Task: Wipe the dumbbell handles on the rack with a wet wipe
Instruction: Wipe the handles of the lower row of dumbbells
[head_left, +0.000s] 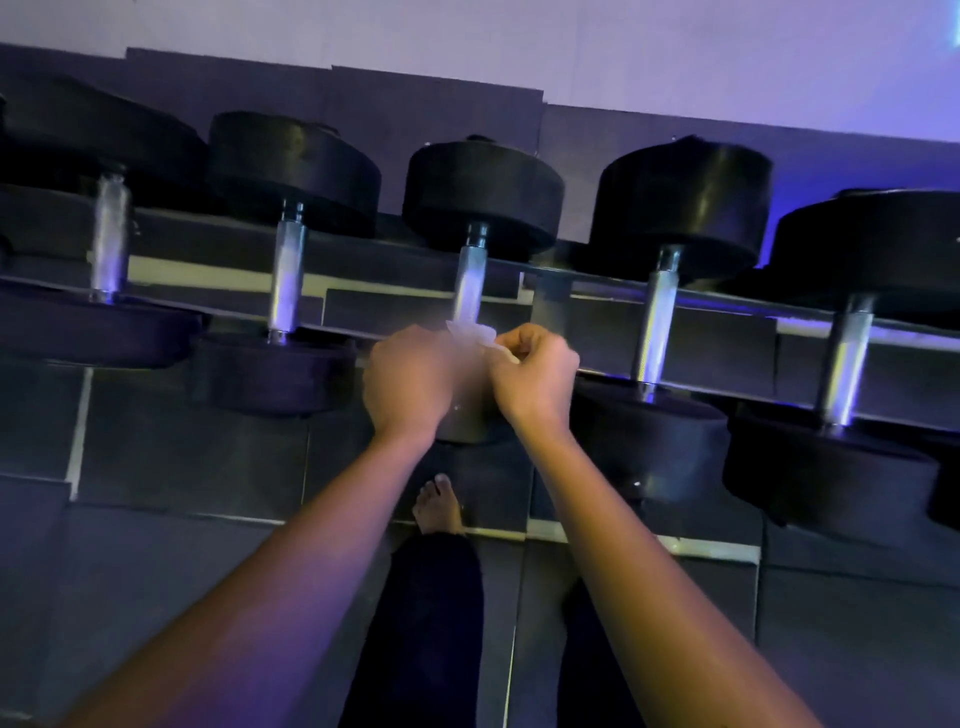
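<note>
Pinches a crumpled white wet wipe (470, 332) in both grips. Clenches the right grip (537, 371) on the wipe's right edge, thumb and fingertips closed on the tissue. Curls the left grip (410, 382), blurred and back-of-hand up, around the left part of the same wipe. Holds the two grips almost touching, with the wipe bunched between and just beyond the knuckles.

Brings the wipe to the near end of the middle dumbbell handle (469, 283), a bright steel bar running straight away from the grips. Touching it or just short of it: cannot tell. Hides most of that dumbbell's near head under the grips.

Faces a dark metal rack (727, 309) carrying five black round-headed dumbbells (291, 171) side by side, two left of the left grip, two right of the right grip, steel handles bridging the gap between the rails.

Stands on dark grey floor tiles (182, 457) with pale joints, a bare foot (439, 504) and dark trouser legs (426, 623) directly below the grips. Looks past the rack to a dark panel (363, 88) under a pale wall (519, 36), all in violet-blue light, strongest far right of the right grip.
</note>
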